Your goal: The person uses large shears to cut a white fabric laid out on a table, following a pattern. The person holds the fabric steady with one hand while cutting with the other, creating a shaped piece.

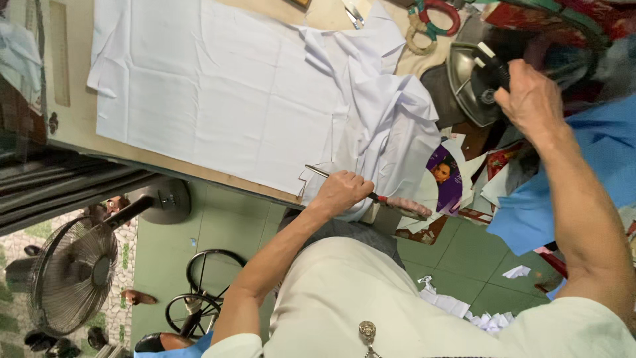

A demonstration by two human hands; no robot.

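Our left hand (341, 191) is closed on scissors (371, 195) at the white cloth (225, 86) on the table's near edge; our right hand (530, 99) clamps the iron (474, 83). We should keep blades flat.

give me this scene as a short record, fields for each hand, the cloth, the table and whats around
left hand: left hand grips scissors at the table edge, blades lying on the white cloth
right hand: right hand holds the black handle of a clothes iron, soleplate tilted up
cloth: white fabric spread flat, bunched into folds near the iron
table: wooden table, a second pair of scissors at its far edge
around: standing fan on green tiled floor, paper scraps, blue cloth
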